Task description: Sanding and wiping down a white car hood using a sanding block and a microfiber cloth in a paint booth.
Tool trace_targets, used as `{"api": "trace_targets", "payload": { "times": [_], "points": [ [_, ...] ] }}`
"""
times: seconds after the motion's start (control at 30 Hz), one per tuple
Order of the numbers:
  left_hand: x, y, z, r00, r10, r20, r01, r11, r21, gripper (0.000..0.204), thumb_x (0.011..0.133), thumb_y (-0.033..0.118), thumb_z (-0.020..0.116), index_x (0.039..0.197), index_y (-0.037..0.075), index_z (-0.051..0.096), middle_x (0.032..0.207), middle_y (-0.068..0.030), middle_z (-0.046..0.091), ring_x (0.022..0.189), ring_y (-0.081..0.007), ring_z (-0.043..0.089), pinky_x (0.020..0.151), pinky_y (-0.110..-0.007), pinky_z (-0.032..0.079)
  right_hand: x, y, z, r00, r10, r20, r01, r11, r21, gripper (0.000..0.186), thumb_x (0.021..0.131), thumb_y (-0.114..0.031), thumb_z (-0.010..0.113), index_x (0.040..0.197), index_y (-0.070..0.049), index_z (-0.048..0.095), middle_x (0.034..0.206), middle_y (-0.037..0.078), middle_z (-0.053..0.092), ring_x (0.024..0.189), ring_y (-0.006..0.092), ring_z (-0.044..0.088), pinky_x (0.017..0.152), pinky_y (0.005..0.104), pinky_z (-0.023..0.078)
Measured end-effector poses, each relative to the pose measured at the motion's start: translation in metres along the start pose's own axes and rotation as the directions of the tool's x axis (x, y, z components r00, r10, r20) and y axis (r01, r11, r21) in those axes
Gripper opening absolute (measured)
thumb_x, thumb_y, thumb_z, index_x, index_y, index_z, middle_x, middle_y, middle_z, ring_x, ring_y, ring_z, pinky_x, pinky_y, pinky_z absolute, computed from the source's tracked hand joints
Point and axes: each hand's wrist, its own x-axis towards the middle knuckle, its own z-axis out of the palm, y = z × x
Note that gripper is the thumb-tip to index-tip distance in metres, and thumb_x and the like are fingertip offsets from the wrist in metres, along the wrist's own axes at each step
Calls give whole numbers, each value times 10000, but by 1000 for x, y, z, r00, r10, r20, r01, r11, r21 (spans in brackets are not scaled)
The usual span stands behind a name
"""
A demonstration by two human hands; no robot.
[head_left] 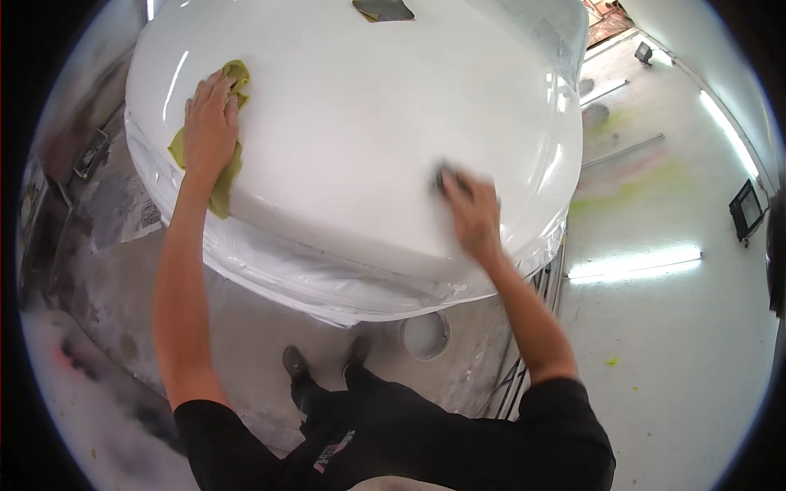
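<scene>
A glossy white car panel [344,139], wide and curved like a bonnet, fills the space in front of me. On its left side my left hand [211,127] presses down on a crumpled yellow-green cloth [221,192], fingers close together over it. Further right, my right hand [475,211] grips a small dark pad [443,176] against the panel; motion blurs it, so its exact kind is unclear. At the panel's far edge lies a loose grey sheet [385,10] with a tan underside, resembling sandpaper.
Clear plastic film [319,282] wraps the panel's near edge and sides. A round pale bucket [426,335] stands on the concrete floor near my feet. On the right wall are a black floodlight [747,211], a smaller one [643,53] and a bright tube light [634,263].
</scene>
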Motion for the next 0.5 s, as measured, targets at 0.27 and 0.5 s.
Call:
{"api": "trace_targets", "payload": {
  "times": [0.27, 0.5],
  "points": [
    [18, 37, 6, 998, 37, -42, -40, 997, -67, 340, 1105, 158, 584, 1412, 39, 668, 1562, -149, 639, 1477, -376, 563, 1242, -540, 427, 115, 123, -5, 998, -56, -16, 53, 989, -140, 423, 1017, -95, 654, 1427, -120, 757, 1347, 126, 756, 1217, 404, 645, 1063, 502, 539],
    [-1, 9, 1, 1000, 14, -27, -14, 1000, 5, 338, 1107, 156, 582, 1411, 34, 665, 1559, -150, 638, 1467, -376, 571, 1234, -548, 433, 8, 23, -3, 998, 53, -20, -54, 996, -70, 500, 967, 4, 676, 1458, -70, 736, 1365, 224, 727, 1178, 442, 677, 1053, 518, 543]
  ]
}}
